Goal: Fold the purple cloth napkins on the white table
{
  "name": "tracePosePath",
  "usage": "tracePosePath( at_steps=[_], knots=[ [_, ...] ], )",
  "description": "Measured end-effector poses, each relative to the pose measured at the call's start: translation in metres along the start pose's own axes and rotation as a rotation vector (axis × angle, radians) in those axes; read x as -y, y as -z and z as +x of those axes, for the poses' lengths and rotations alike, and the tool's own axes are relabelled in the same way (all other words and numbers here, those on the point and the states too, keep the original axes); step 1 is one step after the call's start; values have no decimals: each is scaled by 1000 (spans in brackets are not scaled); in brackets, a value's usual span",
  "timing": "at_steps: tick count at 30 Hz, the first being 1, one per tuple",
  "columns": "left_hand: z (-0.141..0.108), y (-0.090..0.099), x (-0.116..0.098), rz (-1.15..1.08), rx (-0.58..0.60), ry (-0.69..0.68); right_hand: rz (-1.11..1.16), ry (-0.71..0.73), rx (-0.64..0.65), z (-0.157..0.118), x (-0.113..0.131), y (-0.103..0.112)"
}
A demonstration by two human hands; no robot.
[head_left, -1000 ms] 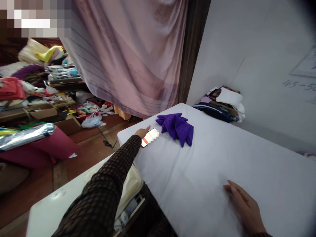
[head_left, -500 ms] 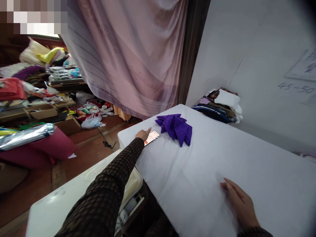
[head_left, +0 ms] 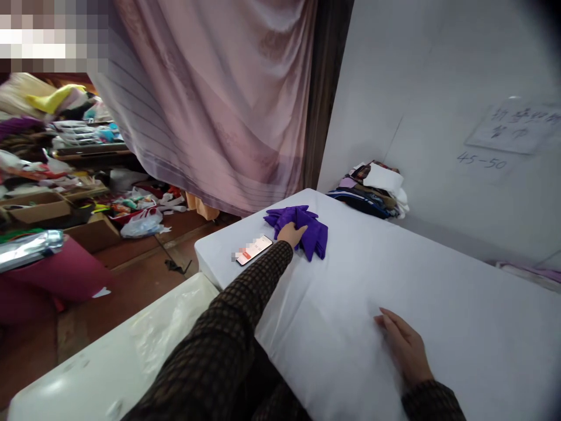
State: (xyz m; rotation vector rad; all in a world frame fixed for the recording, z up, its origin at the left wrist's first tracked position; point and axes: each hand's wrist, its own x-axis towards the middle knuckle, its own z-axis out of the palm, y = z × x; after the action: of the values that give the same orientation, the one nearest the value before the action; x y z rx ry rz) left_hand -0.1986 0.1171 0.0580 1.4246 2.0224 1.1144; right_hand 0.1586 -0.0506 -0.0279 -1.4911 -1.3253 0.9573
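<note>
White-draped tabletop (head_left: 421, 275) bears a crumpled purple cloth bundle (head_left: 316, 237) under the left hand (head_left: 290, 235), its grip unclear; the right hand (head_left: 407, 348) is empty, fingers loosely parted. Dragging that dark checked sleeve (head_left: 245, 298) could shove the bright-screened phone (head_left: 256, 249).

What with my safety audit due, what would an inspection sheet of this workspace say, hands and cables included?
Surface: white-covered table, wrinkled toward its near edge.
Work items: purple fabric, folded into points; smartphone, screen lit, lying beside it.
Clutter: open cardboard box and plastic bag at left; stacked cloths by the wall.
Grip: left hand at the purple fabric, hold unclear; right hand over or on the table, nothing seen in it.
Cables: none certain; a small dark item on the floor can't be identified.
Surroundings: pink curtain behind; paper sign and handwritten "45-50" on the wall.
</note>
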Motion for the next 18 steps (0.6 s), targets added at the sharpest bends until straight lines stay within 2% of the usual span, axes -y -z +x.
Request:
tracePosePath(
  at_steps=[3, 7, 10, 11, 13, 15, 16, 18],
  knots=[
    [1, -15, -9, -89, 7, 57, 10, 0, -1, -1, 1, 0],
    [-13, -29, -40, -101, -45, -14, 20, 15, -21, -3, 5, -2],
    [-44, -45, -76, -99, -34, -178, 60, -2, -2, -1, 8, -2],
    [-60, -52, -86, -64, -9, -338, 90, -23, 11, 1, 10, -1],
    [-97, -67, -101, 34, 127, -661, 226, -54, 32, 3, 15, 3],
    [-138, -83, -104, 86, 319, -892, 427, -50, 43, 4, 20, 10],
    [-157, -91, -102, 84, 442, -966, 512, -40, 35, 4, 22, 15],
    [-192, -105, -89, 49, 610, -998, 585, -27, 3, 2, 22, 23]
  ],
)
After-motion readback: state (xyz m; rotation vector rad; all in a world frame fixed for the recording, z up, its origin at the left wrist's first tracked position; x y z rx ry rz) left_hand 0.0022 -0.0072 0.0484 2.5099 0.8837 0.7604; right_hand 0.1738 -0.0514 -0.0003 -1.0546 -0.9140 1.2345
